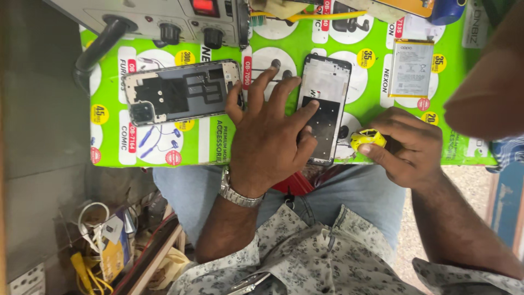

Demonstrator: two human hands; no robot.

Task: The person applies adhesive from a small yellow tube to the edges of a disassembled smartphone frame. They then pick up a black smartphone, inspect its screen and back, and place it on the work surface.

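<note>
Looking down at a bright green printed mat (164, 155) covering a small workbench across the upper half of the frame, with a grey power unit (164, 19) sitting at the upper left edge and bare grey wall filling the left side. Sitting below the bench: blue-jeaned knees and a floral shirt, with tangled cables and tools lying at lower left.

Lying on the mat: two opened phone parts and one loose flat battery (410, 68) at upper right. Resting left of centre, a phone body (180, 92) with exposed circuitry. Lying at centre, a phone frame (326, 93).

Pressing down on that frame, the left hand (270, 136), fingers spread, wearing a metal wristwatch (238, 191). Pinching a small yellow tape roll (368, 139) just right of the frame, the right hand (409, 147).
</note>
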